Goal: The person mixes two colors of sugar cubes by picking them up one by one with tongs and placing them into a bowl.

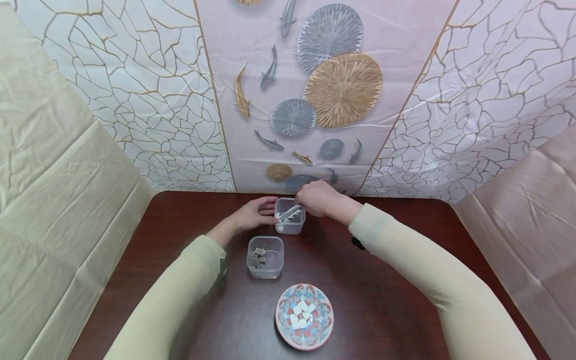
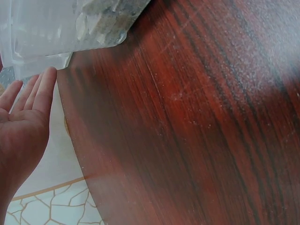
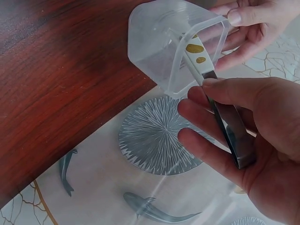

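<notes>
Head view: at the centre of the frame, just below the backdrop (image 1: 333, 90) printed with fish and round discs, a square clear plastic container (image 1: 290, 229) stands near the far edge of the dark reddish wood-grain table (image 1: 373, 285). The right hand (image 1: 318, 198), at its upper right, holds slim tongs (image 1: 291, 212) that slant down into it toward the lower left; a small pale lump (image 1: 280, 227) shows by their tips. The left hand (image 1: 253, 213) is at the container's left side with fingers extended, touching it rather than wrapped round it.

Just below that, left of centre, a second clear container (image 1: 272, 273) has a cluster of grey-brown cubes (image 1: 258, 256) in its left part. At the bottom centre, a patterned plate (image 1: 304, 342) bears white cubes (image 1: 300, 316).

In the right wrist view, the thumb and fingers pinch the tongs' dark metal handle at the lower right; gold spots mark their white arm. In the left wrist view, the left hand's fingers lie fairly straight at the left edge.
</notes>
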A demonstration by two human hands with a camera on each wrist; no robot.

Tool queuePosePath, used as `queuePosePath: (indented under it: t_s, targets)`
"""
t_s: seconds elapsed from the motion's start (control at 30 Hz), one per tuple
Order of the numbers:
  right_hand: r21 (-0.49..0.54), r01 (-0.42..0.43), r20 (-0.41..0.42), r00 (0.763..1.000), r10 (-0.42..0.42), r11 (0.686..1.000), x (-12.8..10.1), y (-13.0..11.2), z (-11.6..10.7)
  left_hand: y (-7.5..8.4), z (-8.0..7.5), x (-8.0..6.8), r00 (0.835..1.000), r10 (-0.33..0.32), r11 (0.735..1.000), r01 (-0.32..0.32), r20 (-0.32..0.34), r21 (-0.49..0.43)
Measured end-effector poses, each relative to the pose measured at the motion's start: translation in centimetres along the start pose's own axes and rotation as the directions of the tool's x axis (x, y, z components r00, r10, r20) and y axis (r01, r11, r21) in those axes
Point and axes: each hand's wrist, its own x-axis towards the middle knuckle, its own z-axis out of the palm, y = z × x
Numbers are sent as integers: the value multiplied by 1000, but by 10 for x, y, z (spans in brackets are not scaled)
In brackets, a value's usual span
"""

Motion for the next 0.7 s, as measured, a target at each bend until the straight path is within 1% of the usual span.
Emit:
queuePosePath:
  t_s: [0.13, 0.33, 0.5, 0.7]
  targets:
    - [-13, 6, -8, 1000, -6, 1000, -2, 1, 1, -1, -1, -1, 1000, 3, 1000, -3, -2, 0]
    - [4, -1, -44, 999, 1, 1000, -13, 2, -3, 1, -1, -3, 1000, -6, 1000, 7, -9, 11]
    - [-10, 13, -77, 997, -14, 1000, -21, 7, -5, 0, 0, -1, 1000, 11, 1000, -11, -1, 2]
    - [-25, 19, -83, 996, -21, 1000, -28, 10, -5, 1, 0, -1, 1000, 18, 1000, -18, 2, 1]
